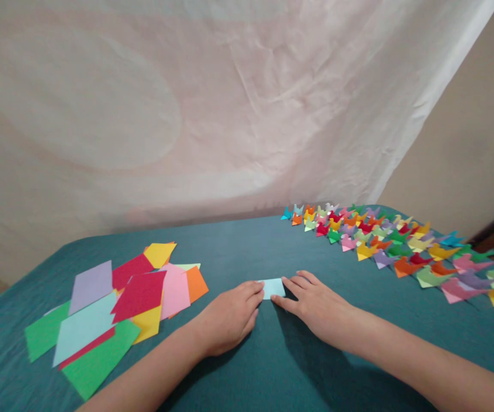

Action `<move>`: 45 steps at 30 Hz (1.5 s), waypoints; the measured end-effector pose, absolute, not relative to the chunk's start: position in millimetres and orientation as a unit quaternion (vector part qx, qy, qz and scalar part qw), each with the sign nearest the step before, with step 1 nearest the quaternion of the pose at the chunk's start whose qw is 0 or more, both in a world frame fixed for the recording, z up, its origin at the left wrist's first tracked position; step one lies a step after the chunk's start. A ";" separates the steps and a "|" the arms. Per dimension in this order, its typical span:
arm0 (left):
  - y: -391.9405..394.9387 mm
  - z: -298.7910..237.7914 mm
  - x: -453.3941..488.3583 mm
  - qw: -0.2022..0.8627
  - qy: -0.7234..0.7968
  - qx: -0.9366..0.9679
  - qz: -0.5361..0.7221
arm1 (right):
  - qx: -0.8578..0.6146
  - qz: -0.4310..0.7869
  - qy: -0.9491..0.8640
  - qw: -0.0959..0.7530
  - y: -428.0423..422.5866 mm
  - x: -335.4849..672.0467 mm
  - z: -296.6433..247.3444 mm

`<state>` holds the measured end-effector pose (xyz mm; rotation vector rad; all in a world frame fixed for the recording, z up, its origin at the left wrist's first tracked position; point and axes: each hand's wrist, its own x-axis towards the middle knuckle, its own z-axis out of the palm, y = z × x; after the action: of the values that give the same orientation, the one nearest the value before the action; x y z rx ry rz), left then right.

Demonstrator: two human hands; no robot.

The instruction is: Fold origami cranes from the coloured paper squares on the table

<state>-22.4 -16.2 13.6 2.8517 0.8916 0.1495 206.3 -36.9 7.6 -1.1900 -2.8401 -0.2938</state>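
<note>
A small light blue piece of folded-looking paper (pixel 274 289) lies on the table between my hands. At its left edge, the closed fingers of my left hand (pixel 233 316) hold it against the cloth. My right hand (pixel 318 303) holds the right end, the thumb on the near edge and the index fingertip by the far corner; its other fingers stretch out to the right. The underside of the paper and the part beneath my left fingertips are hidden.
Loose sheets of coloured paper, including a green sheet (pixel 101 357) and a lilac sheet (pixel 91 287), overlap on the left. Rows of small folded paper birds (pixel 366 250) stand at the right. A dark teal cloth (pixel 230 246) covers the table; a pale curtain (pixel 212 114) hangs behind.
</note>
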 end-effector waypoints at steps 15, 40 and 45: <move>-16.1 14.5 -23.3 0.085 0.292 0.951 0.060 | -0.371 -0.076 -0.925 0.038 -32.9 210.5 20.7; -19.9 15.6 -20.1 0.052 0.288 0.955 0.050 | -0.341 0.004 -0.936 0.090 -21.7 204.3 0.2; -19.7 18.0 -19.1 0.049 0.293 0.954 0.043 | -0.345 -0.017 -0.935 0.076 -24.4 202.5 4.5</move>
<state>-19.1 -19.7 18.0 2.9063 0.8913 0.1297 202.5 -24.4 4.5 -1.0354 -2.8047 -0.0506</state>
